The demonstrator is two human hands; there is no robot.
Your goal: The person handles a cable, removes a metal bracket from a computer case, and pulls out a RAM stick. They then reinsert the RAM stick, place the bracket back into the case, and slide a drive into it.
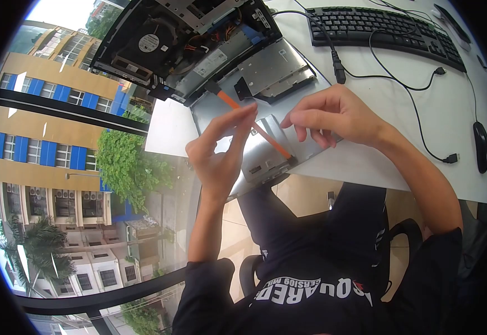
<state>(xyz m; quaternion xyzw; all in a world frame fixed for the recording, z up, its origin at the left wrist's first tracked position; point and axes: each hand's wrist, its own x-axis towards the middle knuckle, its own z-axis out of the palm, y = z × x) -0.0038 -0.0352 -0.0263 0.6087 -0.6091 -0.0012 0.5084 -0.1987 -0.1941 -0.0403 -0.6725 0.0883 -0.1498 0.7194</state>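
Observation:
My left hand [218, 151] pinches a flat orange cable [274, 142] between thumb and fingertips near its middle. The cable, which looks like a SATA cable, has a black connector at each end and slants over a silver metal panel [204, 114]. To its right, my right hand [338, 117] hovers with loosely curled, parted fingers; nothing shows in them. Behind both hands, a silver and black drive-like unit [274, 70] lies on the panel. An opened desktop computer case [171, 50] stands at the back left, its fan and wires exposed.
A black keyboard [388, 33] is at the back right of the white table [388, 109]. A black cable with a plug [338, 67] crosses the tabletop, and a mouse [481, 146] sits near the right edge. A window [159, 223] borders the left side.

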